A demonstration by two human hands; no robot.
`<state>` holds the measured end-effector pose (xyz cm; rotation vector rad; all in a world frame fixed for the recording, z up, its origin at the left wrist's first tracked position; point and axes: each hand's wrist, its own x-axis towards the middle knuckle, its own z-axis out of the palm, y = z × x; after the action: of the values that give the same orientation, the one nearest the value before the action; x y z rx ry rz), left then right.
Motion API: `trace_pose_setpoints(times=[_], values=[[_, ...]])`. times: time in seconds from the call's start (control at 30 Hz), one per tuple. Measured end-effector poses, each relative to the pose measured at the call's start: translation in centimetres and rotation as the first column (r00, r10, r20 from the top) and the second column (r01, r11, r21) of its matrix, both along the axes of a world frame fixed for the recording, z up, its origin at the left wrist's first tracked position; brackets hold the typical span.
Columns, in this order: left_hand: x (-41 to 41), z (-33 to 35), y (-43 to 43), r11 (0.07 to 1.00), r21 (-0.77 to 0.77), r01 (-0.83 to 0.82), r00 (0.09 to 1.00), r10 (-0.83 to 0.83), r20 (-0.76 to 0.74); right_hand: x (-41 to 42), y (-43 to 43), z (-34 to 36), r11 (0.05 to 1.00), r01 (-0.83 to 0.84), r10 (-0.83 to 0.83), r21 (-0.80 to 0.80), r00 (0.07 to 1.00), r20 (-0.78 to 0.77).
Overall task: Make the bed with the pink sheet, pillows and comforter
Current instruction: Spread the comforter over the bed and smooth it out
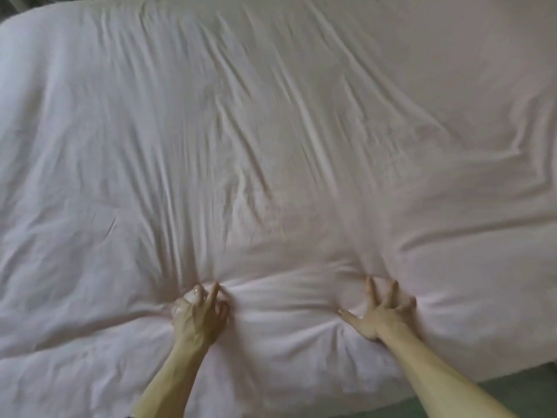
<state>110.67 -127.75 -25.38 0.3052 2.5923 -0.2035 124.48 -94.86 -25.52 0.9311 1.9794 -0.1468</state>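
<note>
Pale pink bedding [271,131], puffy like a comforter, covers the whole bed and is full of long creases. My left hand [199,315] is at the near edge, its fingers curled into a bunch of the fabric, and folds radiate out from it. My right hand [379,312] lies about a forearm's length to the right. Its fingers and thumb are spread and press down into the same cover, where the cloth puckers around the fingertips. No pillow is in view. The picture is motion-blurred.
The bed's near edge runs along the bottom, with a strip of green floor [518,384] at the lower right. A dark striped patch [9,7] shows past the bed's far left corner.
</note>
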Motion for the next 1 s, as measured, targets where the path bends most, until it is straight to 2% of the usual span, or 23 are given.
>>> trace_pose_setpoints(times=[0.07, 0.1, 0.17, 0.27, 0.33, 0.4, 0.43, 0.47, 0.53, 0.63, 0.7, 0.8, 0.83, 0.9, 1.0], values=[[-2.0, 2.1, 2.8, 1.000, -0.004, -0.006, 1.000, 0.006, -0.004, -1.2, 0.8, 2.3, 1.000, 0.007, -0.005, -0.024, 0.998, 0.058], [-3.1, 2.9, 4.3, 1.000, -0.017, 0.008, 1.000, -0.009, -0.029, -2.0, 1.1, 3.5, 0.997, -0.049, 0.051, -0.056, 0.998, 0.047], [-4.9, 4.1, 7.5, 1.000, 0.024, 0.013, 0.999, -0.012, -0.047, -4.1, 2.2, 5.8, 0.972, -0.226, 0.222, -0.061, 0.973, -0.062], [-5.8, 2.5, 12.5, 0.969, 0.229, 0.096, 0.982, -0.054, -0.183, -8.1, 3.5, 7.3, 0.955, -0.296, 0.286, 0.009, 0.911, -0.296], [-5.6, 0.6, 16.2, 0.912, 0.373, 0.169, 0.970, -0.086, -0.228, -10.5, 4.6, 6.5, 0.954, -0.295, 0.279, 0.056, 0.803, -0.526], [-4.6, -0.9, 19.0, 0.891, 0.407, 0.201, 0.970, -0.123, -0.210, -11.9, 5.8, 5.2, 0.941, -0.325, 0.294, 0.096, 0.640, -0.710], [-3.9, -1.7, 19.9, 0.900, 0.394, 0.186, 0.976, -0.124, -0.176, -12.0, 6.8, 4.4, 0.932, -0.354, 0.293, 0.078, 0.608, -0.738], [-2.8, -2.5, 20.5, 0.919, 0.367, 0.143, 0.987, -0.107, -0.116, -11.5, 8.2, 3.4, 0.917, -0.395, 0.313, 0.060, 0.618, -0.722], [0.4, -4.1, 21.3, 0.954, 0.297, 0.032, 0.998, -0.014, -0.064, -8.0, 13.1, 0.4, 0.910, -0.413, 0.355, 0.041, 0.723, -0.593], [4.6, -6.0, 21.2, 0.960, 0.225, -0.166, 0.982, 0.182, -0.050, 1.4, 22.2, -2.5, 0.972, -0.215, 0.234, 0.094, 0.889, -0.393], [5.8, -5.9, 22.0, 0.963, 0.104, -0.247, 0.967, 0.252, -0.041, 6.8, 26.2, -2.2, 0.989, -0.086, 0.121, 0.120, 0.939, -0.322], [6.4, -2.4, 26.7, 0.897, -0.073, -0.437, 0.900, 0.436, -0.025, 9.7, 29.4, -1.1, 0.998, -0.001, 0.017, 0.061, 0.966, -0.257], [7.2, -1.2, 29.5, 0.895, -0.120, -0.430, 0.903, 0.429, -0.031, 10.4, 30.5, 0.0, 0.999, -0.008, 0.018, 0.045, 0.973, -0.230], [8.9, 0.4, 34.4, 0.947, -0.161, -0.279, 0.960, 0.275, -0.051, 10.1, 31.6, 2.0, 0.997, -0.075, 0.077, 0.015, 0.973, -0.217], [11.8, 2.0, 42.9, 1.000, 0.000, -0.017, 0.991, 0.016, -0.134, 8.5, 34.4, 4.9, 0.962, -0.269, 0.242, -0.042, 0.915, -0.322]])
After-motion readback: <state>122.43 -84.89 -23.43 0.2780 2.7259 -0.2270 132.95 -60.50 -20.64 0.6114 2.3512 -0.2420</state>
